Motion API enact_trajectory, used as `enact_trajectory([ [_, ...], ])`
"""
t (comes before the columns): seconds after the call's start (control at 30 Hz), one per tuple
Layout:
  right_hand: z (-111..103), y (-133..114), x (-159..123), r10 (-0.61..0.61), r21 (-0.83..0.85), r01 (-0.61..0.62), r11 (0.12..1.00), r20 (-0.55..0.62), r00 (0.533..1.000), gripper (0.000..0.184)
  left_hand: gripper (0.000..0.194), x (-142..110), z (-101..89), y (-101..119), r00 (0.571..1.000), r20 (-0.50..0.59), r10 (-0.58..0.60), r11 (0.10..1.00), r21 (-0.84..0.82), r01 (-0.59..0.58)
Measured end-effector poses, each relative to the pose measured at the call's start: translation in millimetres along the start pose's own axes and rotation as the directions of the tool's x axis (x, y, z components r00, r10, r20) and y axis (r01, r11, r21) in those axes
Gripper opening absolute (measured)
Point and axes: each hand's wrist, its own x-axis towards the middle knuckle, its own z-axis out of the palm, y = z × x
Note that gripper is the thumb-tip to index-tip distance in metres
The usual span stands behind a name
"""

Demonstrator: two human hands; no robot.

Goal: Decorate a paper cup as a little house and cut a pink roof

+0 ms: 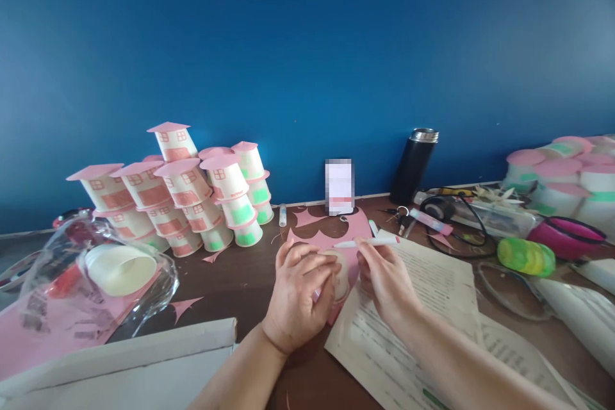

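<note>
Facing the dark brown tabletop (240, 288), we see stacked paper-cup houses (181, 182) at eleven o'clock, a pink paper scrap (307, 216) at twelve, a black flask (410, 170) at one, printed sheets (432, 282) at two.

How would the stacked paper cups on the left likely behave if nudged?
The stacked cups would probably topple: they stand several tiers high, no fastening visible. Each seems light, being paper. The pink roofs may bend, since they look thin and overhang.
</note>
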Motion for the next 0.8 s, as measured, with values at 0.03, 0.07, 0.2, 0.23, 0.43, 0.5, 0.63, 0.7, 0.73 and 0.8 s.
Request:
enact_trajectory([
  [0.03, -1.4, 2.7, -2.6, 0.014, 0.017, -0.014, 1.0, -0.006, 1.0, 0.033, 0.022, -0.2, 0.1, -0.5, 1.0, 0.002, 0.007, 1.0, 0.001, -0.007],
  [0.07, -2.7, 4.3, -4.0, 0.027, 0.037, -0.026, 0.999, -0.012, 1.0, 0.032, 0.023, -0.3, 0.4, -1.2, 1.0, 0.003, 0.011, 1.0, 0.002, -0.011],
  [0.2, -7.5, -0.6, -4.7, 0.007, 0.118, -0.005, 0.993, -0.022, 1.0, 0.028, 0.021, -1.1, 1.7, -4.5, 1.0, 0.012, 0.01, 1.0, 0.001, -0.01],
  [0.23, -8.7, -3.8, -5.2, -0.012, 0.133, 0.015, 0.991, -0.021, 1.0, 0.027, 0.022, -1.8, 2.0, -5.5, 1.0, 0.018, 0.006, 1.0, 0.003, -0.006],
  [0.43, -15.8, -19.5, -11.0, -0.15, 0.152, 0.146, 0.977, 0.019, 0.988, 0.023, 0.021, -6.0, 5.2, -12.1, 0.999, 0.034, -0.013, 1.0, 0.01, 0.013],
  [0.5, -17.3, -19.0, -10.6, -0.17, 0.139, 0.165, 0.977, 0.022, 0.985, 0.022, 0.022, -6.4, 6.7, -13.7, 0.999, 0.03, -0.01, 1.0, -0.004, 0.01],
  [0.63, -18.6, -15.2, -7.3, -0.167, 0.102, 0.164, 0.981, 0.029, 0.985, 0.021, 0.059, -7.1, 9.5, -14.2, 0.987, 0.08, -0.141, 0.989, -0.027, 0.144],
  [0.7, -18.6, -15.1, -7.1, -0.159, 0.089, 0.155, 0.984, 0.041, 0.986, 0.02, 0.077, -7.7, 11.2, -13.5, 0.959, 0.132, -0.249, 0.967, -0.028, 0.255],
  [0.73, -18.5, -15.6, -7.6, -0.153, 0.082, 0.149, 0.986, 0.048, 0.987, 0.02, 0.083, -8.0, 12.1, -13.2, 0.944, 0.157, -0.29, 0.955, -0.024, 0.297],
  [0.8, -18.1, -17.4, -9.1, -0.144, 0.068, 0.14, 0.988, 0.058, 0.988, 0.019, 0.085, -8.2, 13.9, -12.9, 0.92, 0.183, -0.347, 0.934, -0.017, 0.356],
])
